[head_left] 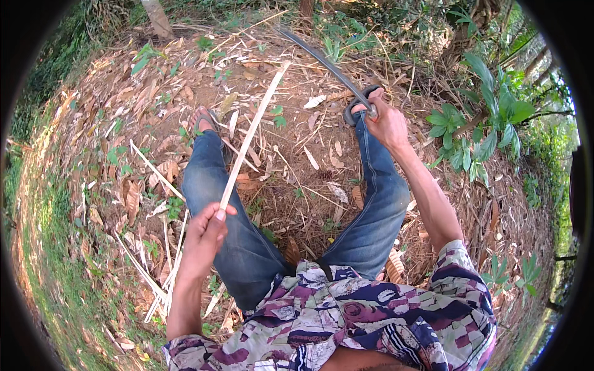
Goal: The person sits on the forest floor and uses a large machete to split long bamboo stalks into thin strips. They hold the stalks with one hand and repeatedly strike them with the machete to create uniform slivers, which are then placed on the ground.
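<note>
Holding a pale strip and a long blade

Pinched closed near the strip's lower end, the left grip has its thumb laid on top and fingers curled beneath. The strip rises from it, slanting away from the body and a little right, in front of the left leg and over the ground between the feet. Closed around the blade's near end, the right grip hides most of the handle; the blade reaches up and leftward, its tip apart from the strip's far end.

The person sits with knees spread, in blue jeans and a patterned shirt. The left foot wears a sandal; the right foot lies just beyond the right grip. More pale strips lie crossed on the leaf-strewn ground, left of the left thigh. A leafy plant stands to the right, and a tree trunk at upper left.
</note>
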`<control>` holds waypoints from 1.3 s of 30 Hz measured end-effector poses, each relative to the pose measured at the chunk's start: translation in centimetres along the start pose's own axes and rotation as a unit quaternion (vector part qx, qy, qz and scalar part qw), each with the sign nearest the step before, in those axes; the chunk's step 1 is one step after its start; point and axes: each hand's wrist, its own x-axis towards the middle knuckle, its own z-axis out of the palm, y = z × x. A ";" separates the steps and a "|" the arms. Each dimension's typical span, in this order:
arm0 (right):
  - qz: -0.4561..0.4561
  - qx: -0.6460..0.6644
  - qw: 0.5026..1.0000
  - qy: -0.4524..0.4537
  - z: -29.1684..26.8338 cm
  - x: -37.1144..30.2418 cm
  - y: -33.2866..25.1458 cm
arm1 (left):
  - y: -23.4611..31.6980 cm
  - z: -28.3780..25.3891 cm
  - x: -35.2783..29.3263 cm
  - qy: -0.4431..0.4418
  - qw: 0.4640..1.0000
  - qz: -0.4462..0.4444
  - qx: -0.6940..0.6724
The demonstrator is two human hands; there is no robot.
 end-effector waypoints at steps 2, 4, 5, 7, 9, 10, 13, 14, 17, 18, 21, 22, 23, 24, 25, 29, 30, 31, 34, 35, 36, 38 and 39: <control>0.011 0.038 0.999 -0.037 -0.5 -1.5 -2.3 | -0.7 -1.0 1.0 0.088 0.980 0.084 0.156; -0.017 0.066 0.997 -0.032 -0.9 -3.3 -3.3 | -0.1 -1.2 1.8 0.174 0.904 0.141 0.365; -0.030 0.079 0.996 -0.027 -1.0 -3.9 -3.7 | 0.9 -0.6 1.8 0.202 0.872 0.120 0.429; -0.090 0.094 0.991 -0.007 -2.2 -4.8 -6.6 | 1.0 -0.3 2.6 0.228 0.831 0.123 0.492; -0.166 0.092 0.982 -0.015 -2.1 -5.3 -8.8 | 0.9 0.2 3.2 0.245 0.792 0.145 0.540; -0.187 0.103 0.976 -0.034 -2.1 -5.5 -9.9 | 0.9 0.7 3.5 0.252 0.775 0.167 0.556; -0.228 0.111 0.966 -0.041 -1.5 -5.9 -11.8 | 1.3 1.7 3.5 0.266 0.745 0.189 0.581; -0.239 0.110 0.964 -0.035 -1.2 -5.9 -12.0 | 1.4 1.7 3.4 0.266 0.744 0.190 0.583; -0.174 0.102 0.977 -0.072 -0.1 -5.6 -10.8 | 1.2 1.6 2.7 0.264 0.748 0.195 0.576; -0.169 0.102 0.978 -0.063 0.1 -5.3 -10.3 | 1.0 1.6 2.4 0.264 0.751 0.198 0.572; -0.186 0.097 0.977 -0.039 0.8 -4.8 -9.6 | 0.7 1.7 2.1 0.271 0.756 0.208 0.558; -0.193 0.103 0.976 -0.016 0.9 -4.7 -9.5 | 0.6 1.7 1.9 0.270 0.758 0.205 0.557; -0.171 0.088 0.981 -0.024 0.9 -4.5 -9.0 | 0.4 1.7 1.6 0.269 0.760 0.202 0.556; -0.147 0.074 0.986 -0.033 1.1 -4.4 -8.4 | 0.2 1.6 1.3 0.266 0.762 0.198 0.556; -0.123 0.060 0.990 -0.042 1.2 -4.2 -7.7 | 0.0 1.6 1.2 0.259 0.767 0.195 0.553; -0.133 0.044 0.989 -0.040 1.2 -4.1 -7.5 | -0.8 1.1 1.4 0.255 0.774 0.178 0.551; -0.134 0.045 0.988 -0.063 1.0 -4.3 -7.8 | -1.0 1.0 1.5 0.258 0.773 0.174 0.553; -0.160 0.053 0.984 -0.060 0.8 -4.6 -8.1 | -1.0 1.0 1.6 0.258 0.775 0.170 0.551; -0.219 0.058 0.973 -0.039 0.8 -5.1 -7.9 | -0.7 1.2 1.2 0.256 0.786 0.157 0.540; -0.181 0.074 0.980 -0.024 1.8 -4.4 -6.9 | -0.4 1.2 0.8 0.255 0.793 0.154 0.531; -0.119 0.058 0.990 -0.047 2.3 -3.4 -5.9 | -0.5 1.1 0.1 0.252 0.802 0.148 0.522; -0.023 0.034 0.996 -0.074 2.2 -2.9 -4.4 | -0.6 0.9 -0.6 0.232 0.819 0.117 0.511; 0.006 0.029 0.997 -0.071 1.9 -2.1 -4.0 | -0.3 0.5 -0.6 0.232 0.825 0.106 0.505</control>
